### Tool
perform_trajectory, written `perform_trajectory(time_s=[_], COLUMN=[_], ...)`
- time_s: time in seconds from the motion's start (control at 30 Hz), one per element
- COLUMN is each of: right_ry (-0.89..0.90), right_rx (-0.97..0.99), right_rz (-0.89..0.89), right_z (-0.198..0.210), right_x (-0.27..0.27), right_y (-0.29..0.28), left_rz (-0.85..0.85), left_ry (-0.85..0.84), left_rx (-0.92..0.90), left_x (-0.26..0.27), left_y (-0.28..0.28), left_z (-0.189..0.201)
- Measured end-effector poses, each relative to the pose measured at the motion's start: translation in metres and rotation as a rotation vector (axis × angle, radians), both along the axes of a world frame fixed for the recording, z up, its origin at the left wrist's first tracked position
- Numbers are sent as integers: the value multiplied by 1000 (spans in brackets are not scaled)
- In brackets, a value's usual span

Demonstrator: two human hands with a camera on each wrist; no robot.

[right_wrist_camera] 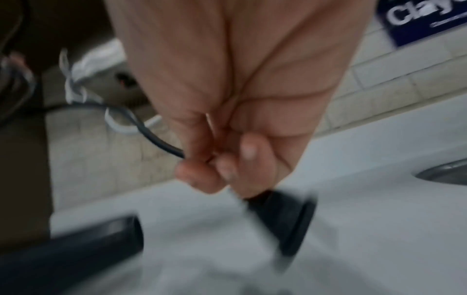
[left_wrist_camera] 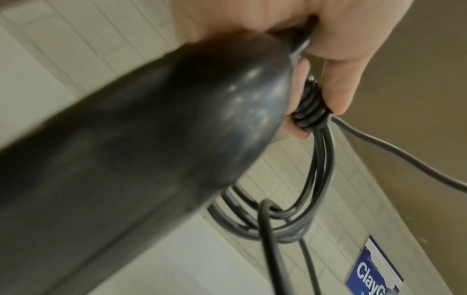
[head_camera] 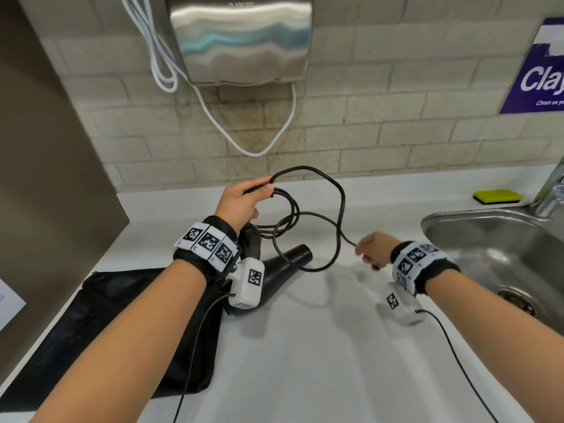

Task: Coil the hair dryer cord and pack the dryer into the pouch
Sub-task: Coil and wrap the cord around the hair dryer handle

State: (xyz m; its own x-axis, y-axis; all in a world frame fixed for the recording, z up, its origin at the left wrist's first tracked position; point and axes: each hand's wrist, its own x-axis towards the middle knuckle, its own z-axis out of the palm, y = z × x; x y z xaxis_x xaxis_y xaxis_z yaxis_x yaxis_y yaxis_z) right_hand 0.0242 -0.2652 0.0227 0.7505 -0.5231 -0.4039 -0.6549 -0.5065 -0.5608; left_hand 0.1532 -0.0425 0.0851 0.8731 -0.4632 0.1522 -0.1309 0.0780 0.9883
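Observation:
A black hair dryer (head_camera: 283, 267) hangs over the white counter (head_camera: 305, 346), nozzle pointing right. My left hand (head_camera: 244, 199) is raised above it and grips the handle end together with several loops of black cord (head_camera: 323, 215). The left wrist view shows the dryer body (left_wrist_camera: 141, 151) close up and the gathered loops (left_wrist_camera: 307, 113) pinched between my thumb and fingers. My right hand (head_camera: 370, 250) pinches the cord's free end near the plug (right_wrist_camera: 285, 221), low over the counter right of the nozzle. A flat black pouch (head_camera: 116, 331) lies at the left under my left forearm.
A steel sink (head_camera: 500, 254) with a tap is at the right, a yellow sponge (head_camera: 498, 196) behind it. A metal hand dryer (head_camera: 241, 38) with white cables (head_camera: 253, 148) hangs on the tiled wall. A brown panel (head_camera: 45, 178) borders the counter's left.

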Motion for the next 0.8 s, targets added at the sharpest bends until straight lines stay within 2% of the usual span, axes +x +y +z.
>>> perform_trajectory(time_s=[0.07, 0.13, 0.23, 0.3, 0.4, 0.47, 0.57, 0.63, 0.73, 0.8], right_ry=[129, 101, -196, -369, -494, -521, -577, -484, -181, -136], right_rx=[-82, -160, -158, -73, 35, 45, -44, -72, -68, 21], right_rz=[166, 259, 253, 277, 321, 287, 95, -36, -124, -167], right_z=[-12, -18, -13, -2, 10, 6, -6, -15, -28, -36], right_x=[1, 9, 26, 37, 50, 57, 63, 62, 47, 39], right_y=[13, 28, 44, 58, 77, 81, 69, 48, 15, 2], left_rz=[25, 24, 13, 13, -9, -33, -30, 3, 32, 30], left_ry=[13, 14, 21, 31, 25, 12, 14, 36, 66, 70], left_rx=[-6, -16, -17, -17, -3, -3, -10, -21, -39, -44], left_x=[1, 1, 1, 3, 2, -1, -5, -2, 2, 2], left_y=[3, 4, 3, 2, -1, -4, -3, 1, 9, 10], left_z=[1, 3, 2, 0, -2, -3, -2, -2, -3, -3])
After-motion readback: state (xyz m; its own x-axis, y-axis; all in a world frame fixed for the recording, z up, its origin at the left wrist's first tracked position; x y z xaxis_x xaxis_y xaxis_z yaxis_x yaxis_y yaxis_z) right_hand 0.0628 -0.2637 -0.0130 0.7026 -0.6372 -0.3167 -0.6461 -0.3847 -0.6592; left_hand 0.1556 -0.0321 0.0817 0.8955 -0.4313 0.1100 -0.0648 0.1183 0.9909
